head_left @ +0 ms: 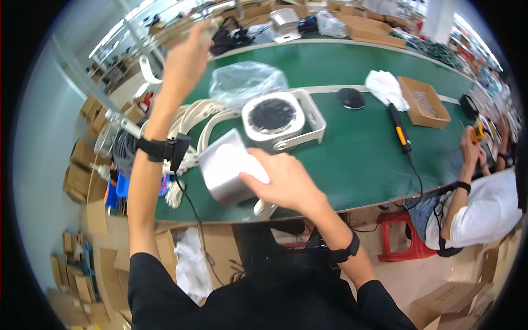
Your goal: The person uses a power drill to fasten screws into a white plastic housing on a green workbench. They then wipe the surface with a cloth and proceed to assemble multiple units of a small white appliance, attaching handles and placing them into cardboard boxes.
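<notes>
My left hand (187,59) is raised over the far left of the green table; its fingers are curled, and motion blur hides what is in them. Lower down, my right hand (286,180) grips a silver-grey housing (223,184) with rounded sides, tilted near the table's front edge. Between my thumb and fingers, a smooth white patch shows on the housing; whether it is a cloth or part of it I cannot tell. Just beyond stands a white lamp-like unit (273,116) with a round dark face and a U-shaped bracket (312,118). White curved brackets (206,124) lie to its left.
Behind the unit lies a clear plastic bag (247,82). Farther right are a black disc (351,98), a white cloth (386,88), a corded electric screwdriver (400,129) and a cardboard tray (423,102). A co-worker (484,212) sits at the right beside a red stool (404,236).
</notes>
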Tool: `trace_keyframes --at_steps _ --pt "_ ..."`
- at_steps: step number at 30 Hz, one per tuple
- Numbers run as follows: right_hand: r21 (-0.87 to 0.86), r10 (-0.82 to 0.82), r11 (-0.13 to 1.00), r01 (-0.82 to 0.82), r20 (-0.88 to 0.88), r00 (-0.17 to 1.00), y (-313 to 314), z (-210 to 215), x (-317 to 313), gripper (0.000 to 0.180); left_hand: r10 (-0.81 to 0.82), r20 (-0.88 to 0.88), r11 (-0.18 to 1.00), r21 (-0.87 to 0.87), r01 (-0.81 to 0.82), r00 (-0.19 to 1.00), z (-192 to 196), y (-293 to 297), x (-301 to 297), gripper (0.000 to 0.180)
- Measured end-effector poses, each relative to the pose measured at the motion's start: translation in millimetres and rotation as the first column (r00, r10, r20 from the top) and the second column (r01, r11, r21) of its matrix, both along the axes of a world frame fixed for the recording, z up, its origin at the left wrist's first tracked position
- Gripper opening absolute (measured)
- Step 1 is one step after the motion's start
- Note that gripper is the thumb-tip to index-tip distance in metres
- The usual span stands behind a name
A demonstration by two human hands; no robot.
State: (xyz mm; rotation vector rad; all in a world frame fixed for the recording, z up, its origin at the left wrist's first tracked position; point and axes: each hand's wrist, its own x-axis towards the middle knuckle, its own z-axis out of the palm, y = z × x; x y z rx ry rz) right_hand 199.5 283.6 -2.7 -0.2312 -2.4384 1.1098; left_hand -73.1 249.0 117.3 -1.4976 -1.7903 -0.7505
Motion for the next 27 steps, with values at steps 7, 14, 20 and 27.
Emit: trace_keyframes --at_steps 7,14,20,27 --pt "-0.045 0.024 0.999 -0.026 -0.039 0.999 2 -4 -2 0.044 -0.291 0.902 0.919 0.172 0.355 0.318 20 -101 16 0.053" --pt "-0.168 0.134 0.976 -0.138 -0.034 0.99 -16 3 -9 0.045 0.558 -0.012 0.823 -0.119 -0.555 0.83 -116 -158 -184 0.06" --pt "-0.096 0.087 0.991 -0.097 -0.103 0.991 -5 0 11 0.038 0.069 0.615 0.925 -0.335 0.18 0.786 -95 -135 17 0.036" --pt "-0.192 0.303 0.926 -0.324 -0.131 0.944 10 -1 21 0.037 -0.074 0.902 0.656 -0.276 0.702 0.424 -97 -184 69 0.111"
